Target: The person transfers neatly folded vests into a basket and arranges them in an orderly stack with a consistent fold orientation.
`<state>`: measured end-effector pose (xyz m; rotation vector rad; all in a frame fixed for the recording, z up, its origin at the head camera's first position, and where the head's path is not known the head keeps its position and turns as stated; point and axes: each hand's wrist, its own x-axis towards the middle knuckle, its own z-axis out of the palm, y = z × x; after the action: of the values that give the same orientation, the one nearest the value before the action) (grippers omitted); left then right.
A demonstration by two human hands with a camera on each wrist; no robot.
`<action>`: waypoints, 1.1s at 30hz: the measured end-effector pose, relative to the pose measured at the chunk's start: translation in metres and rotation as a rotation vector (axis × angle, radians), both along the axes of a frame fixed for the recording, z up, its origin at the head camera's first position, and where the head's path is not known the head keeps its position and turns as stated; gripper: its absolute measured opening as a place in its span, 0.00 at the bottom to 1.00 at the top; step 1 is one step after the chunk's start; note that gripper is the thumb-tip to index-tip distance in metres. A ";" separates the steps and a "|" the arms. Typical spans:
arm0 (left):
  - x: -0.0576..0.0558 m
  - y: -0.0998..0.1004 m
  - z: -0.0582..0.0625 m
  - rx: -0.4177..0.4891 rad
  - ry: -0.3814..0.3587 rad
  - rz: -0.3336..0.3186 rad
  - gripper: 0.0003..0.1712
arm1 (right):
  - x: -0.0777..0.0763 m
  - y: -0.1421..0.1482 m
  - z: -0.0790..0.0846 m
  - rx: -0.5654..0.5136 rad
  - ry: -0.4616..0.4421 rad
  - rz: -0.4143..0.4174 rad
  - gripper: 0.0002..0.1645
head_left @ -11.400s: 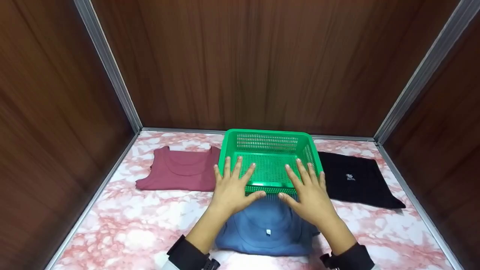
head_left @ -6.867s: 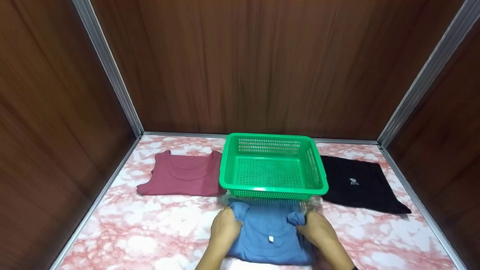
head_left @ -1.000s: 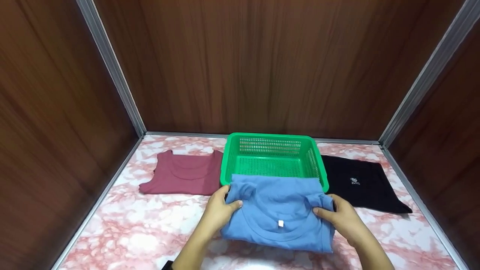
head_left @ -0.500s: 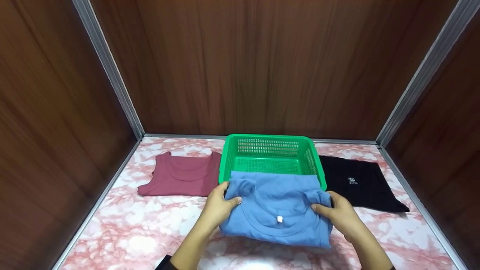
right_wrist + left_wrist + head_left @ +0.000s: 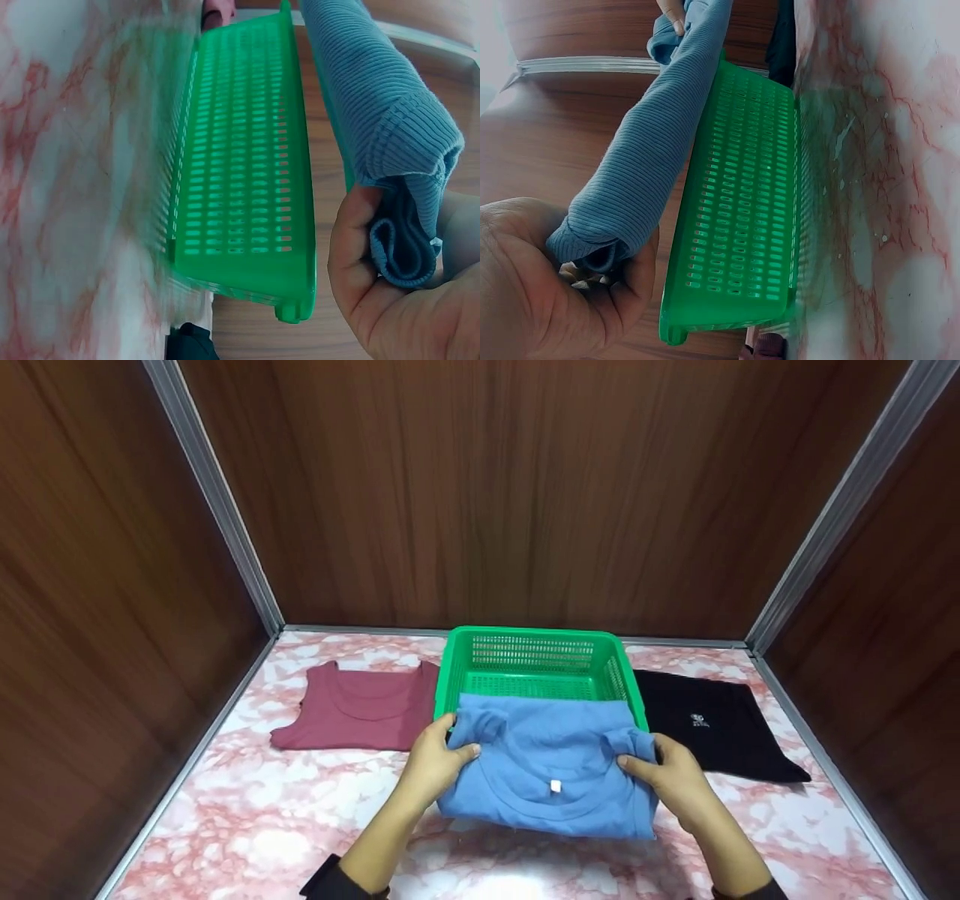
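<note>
A folded blue ribbed top [image 5: 551, 772] with a small white label hangs above the table, lifted by both hands. My left hand [image 5: 435, 761] grips its left edge, thumb on top and fingers underneath. At the right edge, my right hand [image 5: 675, 776] holds it the same way. The top's far edge overlaps the near rim of the green plastic basket [image 5: 540, 641] in the head view. In both wrist views the folded layers [image 5: 641, 161] are held above the level of the basket's rim, and the basket's slotted side wall [image 5: 240, 142] faces me.
A folded maroon tank top [image 5: 367, 709] lies left of the basket. To the right is a folded black garment [image 5: 712, 727] with a small white print. Brown wood-pattern panels [image 5: 510, 495] enclose the marbled table [image 5: 270, 825] at the back and sides.
Earlier the blue top lay on the table before the basket; both hands took hold of it and raised it. Over the last second it has moved slightly farther toward the basket.
</note>
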<state>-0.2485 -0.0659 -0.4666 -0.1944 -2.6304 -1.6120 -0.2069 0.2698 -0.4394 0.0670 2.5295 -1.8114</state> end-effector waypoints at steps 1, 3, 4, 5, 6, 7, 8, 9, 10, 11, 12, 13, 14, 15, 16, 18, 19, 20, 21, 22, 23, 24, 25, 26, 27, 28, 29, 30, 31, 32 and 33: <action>-0.001 0.000 0.000 0.003 0.003 -0.002 0.23 | 0.000 -0.001 0.001 -0.001 -0.001 -0.001 0.25; -0.003 0.000 0.000 0.010 0.007 -0.001 0.23 | -0.001 -0.002 0.003 -0.006 -0.001 -0.002 0.24; -0.004 -0.001 -0.001 0.013 0.009 0.001 0.22 | -0.002 -0.002 0.004 -0.009 0.000 -0.002 0.24; -0.005 -0.001 -0.001 0.015 0.013 0.003 0.23 | -0.003 -0.003 0.005 -0.010 0.003 -0.002 0.24; -0.006 -0.001 -0.001 0.020 0.012 0.006 0.23 | -0.004 -0.003 0.005 -0.017 0.004 -0.006 0.24; -0.007 -0.001 -0.001 0.022 0.013 0.007 0.23 | -0.005 -0.003 0.006 -0.016 0.008 -0.004 0.25; -0.008 -0.002 -0.001 0.022 0.019 0.007 0.24 | -0.006 -0.003 0.007 -0.018 0.012 -0.004 0.25; -0.009 -0.002 0.000 0.025 0.022 0.005 0.24 | -0.007 -0.003 0.007 -0.012 0.014 -0.002 0.26; -0.009 -0.002 0.000 0.030 0.022 0.004 0.24 | -0.008 -0.003 0.007 -0.014 0.015 -0.004 0.26; -0.010 -0.002 0.001 0.035 0.025 0.002 0.25 | -0.009 -0.003 0.007 -0.016 0.013 -0.005 0.26; -0.010 -0.002 0.001 0.040 0.028 0.000 0.25 | -0.010 -0.003 0.007 -0.016 0.013 -0.005 0.27; -0.010 -0.003 0.002 0.041 0.028 0.002 0.25 | -0.011 -0.003 0.006 -0.015 0.011 -0.005 0.27; -0.011 -0.003 0.002 0.044 0.025 0.004 0.25 | -0.011 -0.004 0.006 -0.016 0.009 -0.004 0.27; -0.011 -0.003 0.002 0.046 0.023 0.007 0.25 | -0.012 -0.004 0.006 -0.015 0.007 -0.003 0.27; -0.011 -0.003 0.003 0.046 0.022 0.010 0.24 | -0.012 -0.004 0.006 -0.020 0.006 -0.004 0.27; -0.013 -0.003 0.004 0.038 0.020 0.015 0.24 | -0.013 -0.004 0.006 -0.022 0.006 -0.003 0.28; -0.013 -0.003 0.004 0.035 0.019 0.018 0.24 | -0.013 -0.004 0.006 -0.021 0.008 -0.003 0.28; -0.014 -0.002 0.005 0.034 0.019 0.020 0.24 | -0.014 -0.004 0.006 -0.022 0.012 -0.003 0.28; -0.014 -0.002 0.006 0.034 0.020 0.021 0.24 | -0.015 -0.004 0.006 -0.024 0.015 -0.004 0.28; -0.015 -0.001 0.006 0.036 0.021 0.022 0.24 | -0.015 -0.004 0.007 -0.028 0.017 -0.004 0.28; -0.017 -0.001 0.007 0.039 0.020 0.022 0.24 | -0.017 -0.003 0.007 -0.030 0.017 -0.004 0.28; -0.017 -0.001 0.008 0.045 0.017 0.022 0.24 | -0.019 -0.002 0.007 -0.036 0.017 0.000 0.29; -0.018 0.000 0.009 0.051 0.016 0.024 0.24 | -0.022 0.000 0.004 -0.044 0.019 0.004 0.29; -0.019 0.000 0.009 0.054 0.016 0.025 0.23 | -0.025 0.001 0.001 -0.047 0.021 0.006 0.30; -0.019 0.000 0.010 0.058 0.018 0.023 0.23 | -0.028 0.003 -0.002 -0.050 0.022 0.004 0.31; -0.020 0.000 0.011 0.062 0.020 0.018 0.22 | -0.031 0.005 -0.006 -0.050 0.024 0.001 0.31; -0.020 0.000 0.011 0.064 0.023 0.015 0.22 | -0.033 0.007 -0.010 -0.046 0.025 -0.001 0.32; -0.020 0.000 0.012 0.067 0.026 0.011 0.21 | -0.036 0.009 -0.014 -0.042 0.029 -0.003 0.33; -0.020 0.001 0.012 0.070 0.030 0.007 0.21 | -0.037 0.010 -0.018 -0.037 0.032 -0.009 0.34; -0.021 0.001 0.012 0.073 0.032 0.002 0.22 | -0.038 0.010 -0.019 -0.030 0.031 -0.017 0.34; -0.021 0.001 0.012 0.074 0.033 -0.001 0.22 | -0.038 0.010 -0.019 -0.026 0.027 -0.019 0.34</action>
<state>-0.2696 -0.0649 -0.4551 -0.2175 -2.5424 -1.6881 -0.2450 0.2802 -0.4588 0.0665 2.5311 -1.8634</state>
